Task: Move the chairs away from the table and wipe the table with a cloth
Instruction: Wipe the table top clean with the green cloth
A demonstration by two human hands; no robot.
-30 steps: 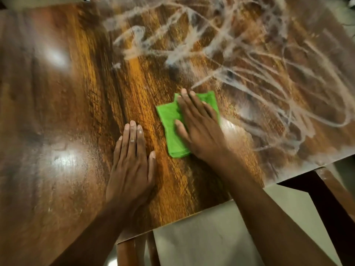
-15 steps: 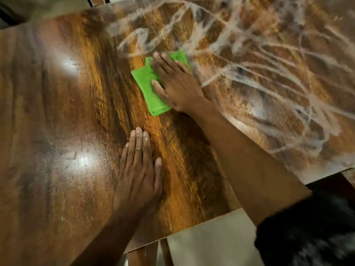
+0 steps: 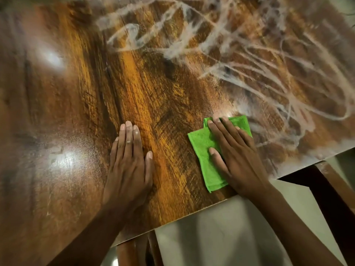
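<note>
A home dining area, most likely; a glossy wood-grain counter [image 3: 163, 116] on dark wooden legs [image 3: 330, 191] stands over a pale tiled floor [image 3: 221, 233].

bare table [image 3: 172, 83] ahead, left hand [image 3: 128, 169] beside cloth [image 3: 207, 150]

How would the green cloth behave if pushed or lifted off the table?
The cloth is folded and lies flat under the right hand, so it is probably floppy and light. On the glossy table it likely slides easily, and would droop if lifted.
</note>
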